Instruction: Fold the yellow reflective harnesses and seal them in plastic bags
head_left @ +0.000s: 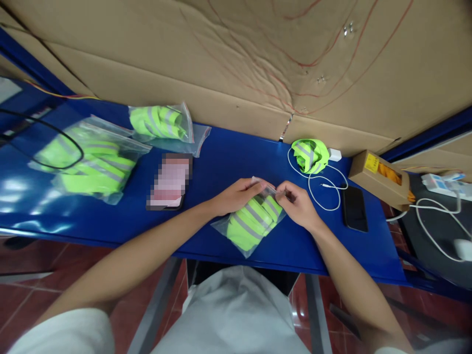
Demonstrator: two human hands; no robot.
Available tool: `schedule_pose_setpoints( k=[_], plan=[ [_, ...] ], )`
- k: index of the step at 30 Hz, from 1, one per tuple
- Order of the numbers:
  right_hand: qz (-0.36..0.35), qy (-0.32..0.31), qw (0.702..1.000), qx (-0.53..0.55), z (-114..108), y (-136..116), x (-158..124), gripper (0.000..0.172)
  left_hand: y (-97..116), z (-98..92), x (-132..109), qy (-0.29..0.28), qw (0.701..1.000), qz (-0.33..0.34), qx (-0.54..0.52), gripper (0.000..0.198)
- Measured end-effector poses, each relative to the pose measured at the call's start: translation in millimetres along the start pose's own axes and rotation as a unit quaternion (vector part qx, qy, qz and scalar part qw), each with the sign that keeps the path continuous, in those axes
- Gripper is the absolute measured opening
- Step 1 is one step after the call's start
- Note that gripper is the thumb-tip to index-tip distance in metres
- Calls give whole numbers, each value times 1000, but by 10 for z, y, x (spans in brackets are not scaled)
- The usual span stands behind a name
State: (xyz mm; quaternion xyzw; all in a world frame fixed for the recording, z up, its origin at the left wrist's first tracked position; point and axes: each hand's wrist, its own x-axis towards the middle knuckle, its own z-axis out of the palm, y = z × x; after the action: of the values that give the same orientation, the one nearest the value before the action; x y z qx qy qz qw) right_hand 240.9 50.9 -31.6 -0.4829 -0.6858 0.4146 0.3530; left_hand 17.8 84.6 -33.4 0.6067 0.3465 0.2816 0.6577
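A clear zip bag with folded neon-yellow reflective straps inside lies near the front edge of the blue table. My left hand is closed on the left part of the bag's top edge. My right hand pinches the same edge at its right corner, fingers curled. Behind my right hand sits a loose roll of the same yellow strap, outside any bag. Part of the bag's opening is hidden under my fingers.
Filled bags of yellow straps lie at the left, with another bag farther back. A blurred-out phone is left of my hands. On the right are a white cable, a black phone and a cardboard box. Cardboard walls the back.
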Motion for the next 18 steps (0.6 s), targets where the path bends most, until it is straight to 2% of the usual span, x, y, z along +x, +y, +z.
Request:
schedule_pose_setpoints(
  k=[7, 13, 16, 18],
  plan=[
    [31, 12, 998, 57, 19, -26, 8, 36, -8, 38, 3, 4, 1000, 23, 6, 41],
    [42, 16, 998, 50, 15, -3, 16, 41, -21, -2, 14, 108, 993, 54, -8, 38],
    [44, 12, 998, 46, 13, 4, 11, 38, -24, -24, 14, 97, 995, 37, -12, 38],
    [40, 12, 998, 39, 11, 1, -3, 35, -19, -24, 4, 65, 997, -3, -39, 39]
  ],
)
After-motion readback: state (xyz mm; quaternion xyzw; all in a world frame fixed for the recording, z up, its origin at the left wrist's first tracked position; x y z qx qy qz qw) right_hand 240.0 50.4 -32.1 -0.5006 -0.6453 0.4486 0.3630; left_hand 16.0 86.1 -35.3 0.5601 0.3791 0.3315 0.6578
